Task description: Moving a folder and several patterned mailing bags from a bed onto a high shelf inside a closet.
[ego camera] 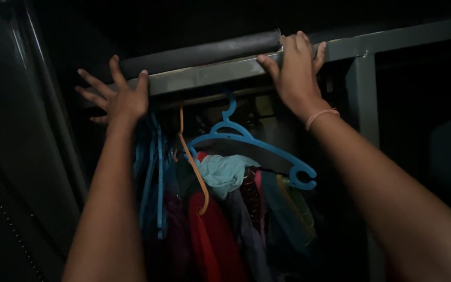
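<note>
Both hands are reaching up to the top of a dim metal wardrobe frame [351, 48]. The left hand [118, 96] is pressing flat against the grey top rail [204, 74], its fingers [94, 79] spread wide and released, grasping nothing. The right hand [296, 65] is curling over the end of a dark rolled tube [199, 53] that is lying along the top of the rail; its fingers [303, 40] are hooking over the tube's end while the thumb is pressing on the rail's face below. A pink band [320, 115] is sitting on the right wrist.

Below the rail, a large blue hanger [257, 142] is hanging by its hook between the two forearms, tilted down to the right. An orange hanger [194, 167] is dangling just to its left, and a bunch of thin blue hangers [155, 172] is crowding right beside the left forearm. Under them, clothes are bunching together: a pale turquoise cloth [224, 172], a red garment [212, 235] and a greenish one [293, 209].

A grey upright post [362, 99] is standing to the right of the right wrist. The light is very poor: the wardrobe's depth, the rod carrying the hangers and the far left end of the tube are hard to make out, and the lower clothes are running out of the frame.
</note>
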